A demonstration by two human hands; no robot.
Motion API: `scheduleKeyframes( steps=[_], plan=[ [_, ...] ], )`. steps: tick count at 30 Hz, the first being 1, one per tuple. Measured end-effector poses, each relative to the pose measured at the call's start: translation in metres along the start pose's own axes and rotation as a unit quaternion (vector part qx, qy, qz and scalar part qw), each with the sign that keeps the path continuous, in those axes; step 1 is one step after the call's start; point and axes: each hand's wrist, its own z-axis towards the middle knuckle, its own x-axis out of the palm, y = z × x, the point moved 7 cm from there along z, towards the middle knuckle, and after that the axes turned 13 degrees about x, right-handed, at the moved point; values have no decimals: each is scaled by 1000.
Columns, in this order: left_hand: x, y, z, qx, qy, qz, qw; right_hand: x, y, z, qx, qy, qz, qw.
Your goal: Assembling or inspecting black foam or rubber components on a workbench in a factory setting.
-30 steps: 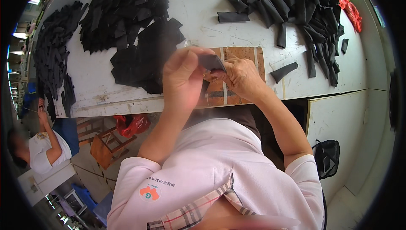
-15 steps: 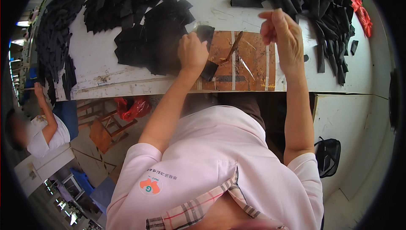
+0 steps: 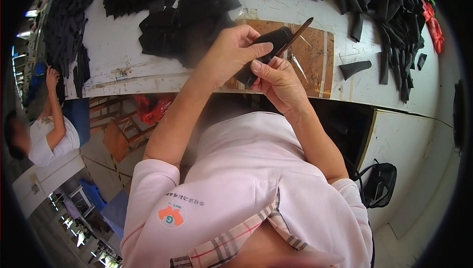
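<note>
Both hands meet over the brown taped board at the table's near edge. My left hand pinches a black fabric piece between thumb and fingers. Lower on that same piece, my right hand is closed, its thumb pressed against the fabric. A dark brown pointed stick juts out beyond the piece, up and to the right. Its lower end is hidden by the fabric and fingers, so I cannot tell whether it is held. A thin silver blade-like strip shows on the board.
Flat black pieces are heaped left of the board, with another dark heap farther left. Black fabric tubes pile up at right; one tube lies apart. Red plastic sits far right. A co-worker is at left.
My left hand has brought a black piece from the heap over the board. My right hand, raised and without fabric before, has come down and left onto it. The view has shifted slightly.
</note>
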Motion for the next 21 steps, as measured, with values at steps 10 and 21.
scheduleKeyframes(
  steps=[10,21],
  plan=[
    [-23,-5,-26,10,-161,-209,965,25,11,0,-87,-15,29,996],
    [-15,4,-63,103,-193,-220,951,27,13,0,-88,-15,19,996]
  ],
)
